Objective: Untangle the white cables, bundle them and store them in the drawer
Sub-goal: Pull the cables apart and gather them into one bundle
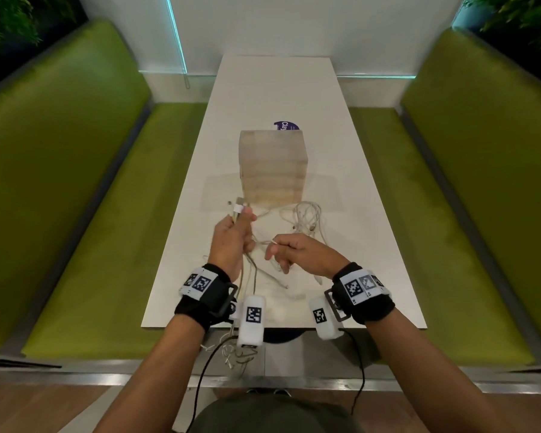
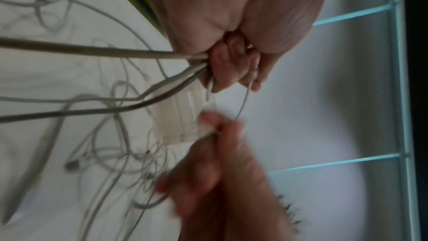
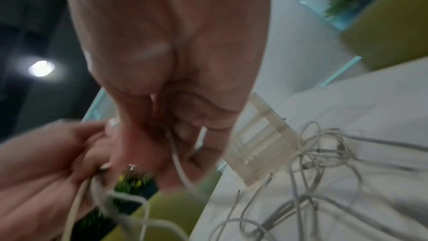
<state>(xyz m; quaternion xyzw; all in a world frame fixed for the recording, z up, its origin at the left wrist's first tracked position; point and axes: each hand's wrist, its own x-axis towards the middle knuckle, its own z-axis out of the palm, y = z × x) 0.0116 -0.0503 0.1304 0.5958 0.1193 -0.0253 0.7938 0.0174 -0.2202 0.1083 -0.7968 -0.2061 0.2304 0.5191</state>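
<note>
My left hand [image 1: 235,235] grips a bunch of white cable ends, with plugs [image 1: 238,209] sticking up past the thumb. In the left wrist view several cables [image 2: 139,55] run out of that fist [image 2: 234,69] toward the table. My right hand [image 1: 289,250] pinches one thin white cable [image 1: 264,242] that stretches across to the left hand; the right wrist view shows this strand [image 3: 178,164] hanging from the curled fingers [image 3: 185,131]. A loose tangle of white cables [image 1: 305,218] lies on the table before a translucent drawer unit [image 1: 274,167]. Its drawers appear closed.
The white table [image 1: 294,89] is long and narrow, with green benches [image 1: 85,214] on both sides. A purple round sticker [image 1: 284,125] shows behind the drawer unit. More cable ends [image 1: 235,357] dangle below the table's near edge.
</note>
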